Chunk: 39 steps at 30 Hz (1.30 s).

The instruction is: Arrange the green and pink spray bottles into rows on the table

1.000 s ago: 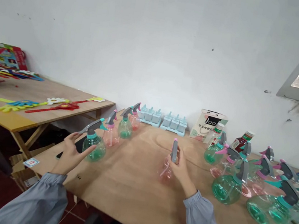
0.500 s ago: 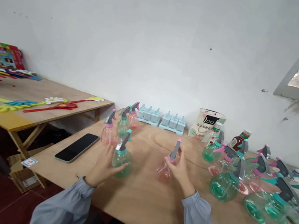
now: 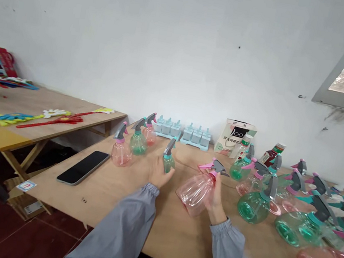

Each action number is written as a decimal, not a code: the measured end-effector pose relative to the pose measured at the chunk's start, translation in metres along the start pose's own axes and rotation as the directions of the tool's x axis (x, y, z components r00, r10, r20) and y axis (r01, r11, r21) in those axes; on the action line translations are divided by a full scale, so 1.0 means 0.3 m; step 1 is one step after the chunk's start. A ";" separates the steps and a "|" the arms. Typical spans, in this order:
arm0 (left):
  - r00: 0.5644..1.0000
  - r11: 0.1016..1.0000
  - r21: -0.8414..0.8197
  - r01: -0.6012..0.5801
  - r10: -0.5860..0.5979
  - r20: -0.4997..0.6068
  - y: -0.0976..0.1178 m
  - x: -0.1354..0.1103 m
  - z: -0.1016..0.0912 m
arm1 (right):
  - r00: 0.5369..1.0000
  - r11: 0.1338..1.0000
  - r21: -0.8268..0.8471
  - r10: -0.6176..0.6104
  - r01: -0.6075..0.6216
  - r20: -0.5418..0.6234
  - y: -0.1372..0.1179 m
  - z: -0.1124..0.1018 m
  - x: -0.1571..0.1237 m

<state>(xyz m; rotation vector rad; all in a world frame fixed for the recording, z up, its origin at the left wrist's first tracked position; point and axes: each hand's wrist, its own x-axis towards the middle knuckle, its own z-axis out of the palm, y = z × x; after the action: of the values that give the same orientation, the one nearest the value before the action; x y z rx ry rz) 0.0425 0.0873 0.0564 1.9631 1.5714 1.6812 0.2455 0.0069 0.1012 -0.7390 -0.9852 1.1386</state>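
My left hand (image 3: 158,174) is wrapped round a green spray bottle (image 3: 168,159) with a grey trigger head, standing upright on the wooden table (image 3: 133,202) beyond the middle. A pink spray bottle (image 3: 197,188) is gripped at the neck by my right hand (image 3: 216,193); it is lifted and tilted, base toward me, pink nozzle pointing left. Three more spray bottles (image 3: 133,142) stand in a row at the left rear of the table.
A black phone (image 3: 82,167) lies near the table's left edge. Many green and pink spray bottles (image 3: 282,200) crowd the right side. Blue ice-pop moulds (image 3: 183,131), a carton (image 3: 234,138) and a drink bottle stand by the wall. A second table (image 3: 10,128) at left holds colourful toys.
My left hand has carried the green bottle from the left edge toward the table's middle and farther back. My right hand has lifted and tipped the pink bottle.
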 end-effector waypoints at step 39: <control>0.983 0.969 -0.241 -0.061 0.100 0.155 -0.027 -0.009 -0.005 | 0.993 0.994 0.063 -0.088 0.093 -0.079 0.017 -0.006 -0.009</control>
<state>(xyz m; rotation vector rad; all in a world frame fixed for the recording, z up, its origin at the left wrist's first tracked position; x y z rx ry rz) 0.0368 0.0884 0.0499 2.0080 1.1909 1.6001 0.2448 0.0056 0.0954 -0.6726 -0.9038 1.0528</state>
